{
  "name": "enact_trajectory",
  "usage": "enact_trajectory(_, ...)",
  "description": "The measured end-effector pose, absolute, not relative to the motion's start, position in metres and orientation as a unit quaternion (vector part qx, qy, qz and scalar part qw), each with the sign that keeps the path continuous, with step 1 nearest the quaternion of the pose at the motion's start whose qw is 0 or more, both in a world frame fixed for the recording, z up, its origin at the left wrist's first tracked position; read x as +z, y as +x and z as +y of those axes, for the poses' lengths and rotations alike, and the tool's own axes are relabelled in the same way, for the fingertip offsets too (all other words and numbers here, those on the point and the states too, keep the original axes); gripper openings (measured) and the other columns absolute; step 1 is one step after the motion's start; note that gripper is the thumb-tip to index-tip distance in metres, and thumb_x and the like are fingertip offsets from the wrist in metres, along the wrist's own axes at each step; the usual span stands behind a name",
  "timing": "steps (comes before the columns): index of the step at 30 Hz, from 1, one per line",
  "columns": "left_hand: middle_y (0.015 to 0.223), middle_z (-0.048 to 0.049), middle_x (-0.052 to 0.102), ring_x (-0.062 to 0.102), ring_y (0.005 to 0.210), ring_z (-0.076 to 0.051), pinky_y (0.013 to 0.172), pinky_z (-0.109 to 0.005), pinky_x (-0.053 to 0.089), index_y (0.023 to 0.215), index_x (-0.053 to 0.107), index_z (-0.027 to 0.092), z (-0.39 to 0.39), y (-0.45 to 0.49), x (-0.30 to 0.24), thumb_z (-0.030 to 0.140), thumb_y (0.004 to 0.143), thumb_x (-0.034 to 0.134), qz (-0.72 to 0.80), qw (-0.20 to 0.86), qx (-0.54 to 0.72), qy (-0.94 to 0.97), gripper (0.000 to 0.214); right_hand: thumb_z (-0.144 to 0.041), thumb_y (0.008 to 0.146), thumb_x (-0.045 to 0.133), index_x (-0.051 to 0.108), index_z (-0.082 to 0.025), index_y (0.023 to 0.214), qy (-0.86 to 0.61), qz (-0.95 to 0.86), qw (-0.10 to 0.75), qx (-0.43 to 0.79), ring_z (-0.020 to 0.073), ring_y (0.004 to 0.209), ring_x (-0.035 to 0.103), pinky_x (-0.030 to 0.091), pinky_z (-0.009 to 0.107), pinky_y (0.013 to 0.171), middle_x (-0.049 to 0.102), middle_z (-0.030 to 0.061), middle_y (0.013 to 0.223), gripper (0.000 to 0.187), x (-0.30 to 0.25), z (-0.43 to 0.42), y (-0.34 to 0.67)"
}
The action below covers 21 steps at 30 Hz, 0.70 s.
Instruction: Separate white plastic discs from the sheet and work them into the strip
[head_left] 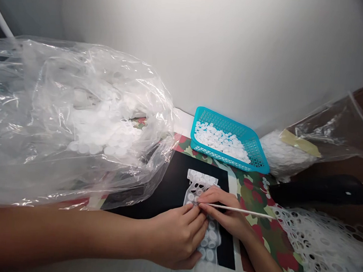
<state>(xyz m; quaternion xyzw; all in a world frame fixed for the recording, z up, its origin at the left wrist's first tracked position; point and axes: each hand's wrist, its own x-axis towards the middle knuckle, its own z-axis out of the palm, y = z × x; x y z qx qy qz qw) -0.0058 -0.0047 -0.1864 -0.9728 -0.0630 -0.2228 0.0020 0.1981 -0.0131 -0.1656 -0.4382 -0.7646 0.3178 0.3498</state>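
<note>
A translucent white plastic strip (211, 241) with rows of round discs lies lengthwise over a black mat (178, 177). Some openings near its far end show black through them. My left hand (177, 235) is closed at the strip's left edge, thumb and forefinger pinched on it. From the right, my right hand (226, 209) grips a thin white stick (244, 210) between thumb and fingers. The stick's tip meets the strip beside my left fingertips; the exact contact is hidden.
A large clear plastic bag (101, 126) of white discs fills the left. Behind the mat stands a blue basket (232, 125) holding small white pieces. A clear bag of white pieces (287, 156) sits at right, above punched-out plastic sheets (329, 250). A patterned cloth (258, 195) lies beneath.
</note>
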Motion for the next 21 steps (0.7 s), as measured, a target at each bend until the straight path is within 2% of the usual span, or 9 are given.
enact_trajectory(7, 0.106, -0.0171, 0.064, 0.058, 0.101, -0.030, 0.093, -0.041, 0.042, 0.119, 0.055, -0.002, -0.006, -0.005, -0.185, 0.034, 0.090, 0.035, -0.062, -0.009, -0.216, -0.974, 0.050, -0.010, 0.085, 0.060, 0.068, -0.023, 0.098, -0.398, -0.811, 0.352, 0.244, 0.0187, 0.082, 0.067, 0.056, 0.032, 0.073, 0.073, 0.0046, 0.088, 0.020, -0.166, -0.014, 0.193)
enact_trajectory(11, 0.103, -0.0161, 0.065, 0.060, 0.095, -0.032, 0.094, -0.046, 0.041, 0.115, 0.059, -0.001, -0.007, -0.005, -0.185, 0.033, 0.092, 0.035, -0.063, 0.013, -0.219, -0.974, 0.047, -0.009, 0.086, 0.057, 0.065, -0.020, 0.111, -0.358, -0.877, 0.304, 0.100, 0.0210, 0.080, 0.067, 0.056, 0.033, 0.066, 0.073, 0.0095, 0.095, 0.029, -0.167, -0.020, 0.192)
enact_trajectory(15, 0.102, -0.0171, 0.066, 0.060, 0.098, -0.032, 0.093, -0.046, 0.041, 0.117, 0.058, -0.001, -0.005, -0.005, -0.184, 0.033, 0.091, 0.035, -0.049, 0.002, -0.219, -0.974, 0.048, -0.007, 0.084, 0.057, 0.064, -0.017, 0.113, -0.367, -0.889, 0.274, -0.027, 0.0229, 0.082, 0.065, 0.056, 0.035, 0.065, 0.073, 0.0114, 0.097, 0.032, -0.169, -0.027, 0.190)
enact_trajectory(21, 0.117, -0.0190, 0.063, 0.059, 0.107, -0.034, 0.093, -0.044, 0.043, 0.121, 0.055, -0.002, -0.003, -0.008, -0.186, 0.032, 0.090, 0.032, -0.044, 0.008, -0.220, -0.974, 0.051, -0.007, 0.085, 0.055, 0.067, -0.020, 0.108, -0.426, -0.858, 0.286, -0.036, 0.0220, 0.084, 0.065, 0.055, 0.033, 0.068, 0.072, 0.0101, 0.098, 0.029, -0.175, -0.023, 0.190)
